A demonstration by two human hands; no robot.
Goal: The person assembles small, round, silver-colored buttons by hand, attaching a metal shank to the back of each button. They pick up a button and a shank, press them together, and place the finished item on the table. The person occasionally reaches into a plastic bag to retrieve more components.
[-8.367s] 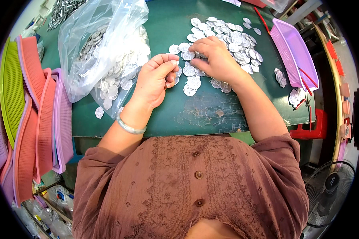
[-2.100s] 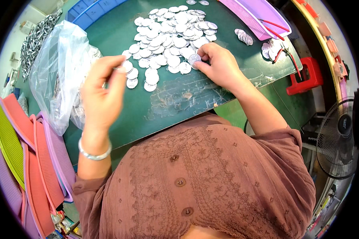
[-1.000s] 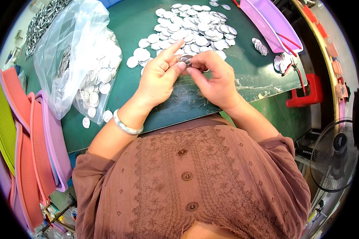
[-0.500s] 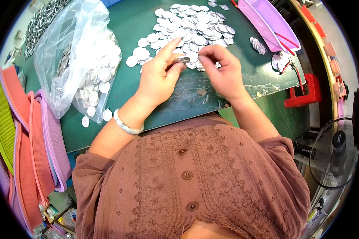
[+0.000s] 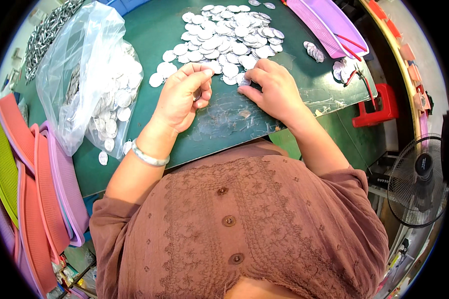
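Observation:
Flat, round silvery metal discs with small loops, like medal pendants, lie in a loose pile (image 5: pixel 229 37) on the green table. My left hand (image 5: pixel 182 97) is at the pile's near left edge, fingers curled and thumb pressed to the forefinger. A darker metal disc (image 5: pixel 197 94) shows partly inside those curled fingers. To the right, my right hand (image 5: pixel 277 92) rests at the pile's near edge. Its forefinger reaches a pendant disc (image 5: pixel 242 79), while the thumb lies apart, lower on the table. The palm and other fingertips of the right hand are hidden.
A clear plastic bag (image 5: pixel 80 74) of discs lies at the left, near stacked coloured baskets (image 5: pixel 35 189). Dark metal pieces (image 5: pixel 50 37) heap at the far left. A purple basket (image 5: pixel 329 25), red-handled pliers (image 5: pixel 359 77), a red stool (image 5: pixel 379 109) and a fan (image 5: pixel 416 179) are right.
My left hand has drawn left, away from the right hand, and its disc has gone from the fingertips into the curled fingers. My right hand's forefinger and thumb have spread apart beside a disc.

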